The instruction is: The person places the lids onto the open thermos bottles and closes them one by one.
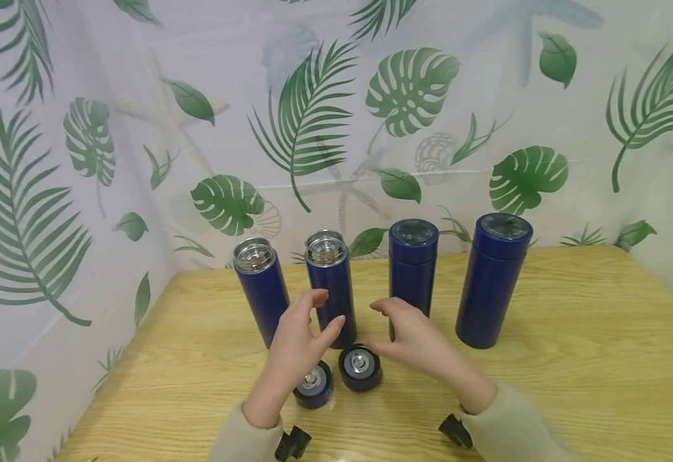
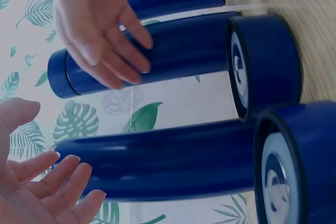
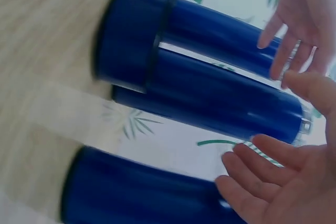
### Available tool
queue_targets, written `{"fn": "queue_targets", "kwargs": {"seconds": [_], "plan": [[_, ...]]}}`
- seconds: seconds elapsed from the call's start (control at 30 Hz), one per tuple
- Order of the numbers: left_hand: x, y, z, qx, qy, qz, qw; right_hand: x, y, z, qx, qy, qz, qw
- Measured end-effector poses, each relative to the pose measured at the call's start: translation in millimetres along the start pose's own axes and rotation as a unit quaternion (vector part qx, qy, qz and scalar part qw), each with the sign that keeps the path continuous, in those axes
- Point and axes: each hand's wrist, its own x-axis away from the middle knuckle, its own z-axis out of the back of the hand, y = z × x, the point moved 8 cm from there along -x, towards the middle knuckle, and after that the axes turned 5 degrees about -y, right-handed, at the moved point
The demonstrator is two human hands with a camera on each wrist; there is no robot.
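Note:
Four blue flasks would exceed a count, so several stand in a row in the head view. The leftmost flask [image 1: 258, 295] and the flask beside it [image 1: 336, 282] have bare steel mouths. The third flask [image 1: 413, 276] and the rightmost flask [image 1: 491, 289] wear dark-topped lids. My left hand [image 1: 292, 343] hovers before the two lidless flasks, fingers loosely bent, holding nothing. Before the third flask is my right hand [image 1: 411, 337], likewise holding nothing. Two loose lids, one near the left hand [image 1: 315, 391] and another between the hands [image 1: 360, 369], lie inner side up.
The flasks stand on a wood-grain table [image 1: 573, 359]. Behind them hangs a white cloth [image 1: 336, 160] printed with green leaves. A small black device [image 1: 292, 443] is at the left wrist, and a similar device [image 1: 455, 430] at the right.

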Motion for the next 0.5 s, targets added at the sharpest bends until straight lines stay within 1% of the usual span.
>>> {"fn": "queue_targets", "kwargs": {"seconds": [0.17, 0.27, 0.37, 0.5], "plan": [[-4.7, -7.4, 9.2, -0.006, 0.033, 0.028, 0.999, -9.9, 7, -25, 0.0, -0.073, -0.043, 0.9964], [-8.2, -10.8, 12.3, -0.002, 0.048, 0.04, 0.998, -12.3, 8, -36, 0.006, -0.107, -0.059, 0.9925], [-9.7, -12.7, 13.3, -0.005, 0.056, 0.049, 0.9972, -12.4, 8, -45, 0.013, -0.136, -0.059, 0.9888], [-9.7, -18.1, 12.4, -0.003, 0.056, 0.067, 0.9962, -10.6, 8, -56, 0.031, -0.165, -0.046, 0.9847]]}}
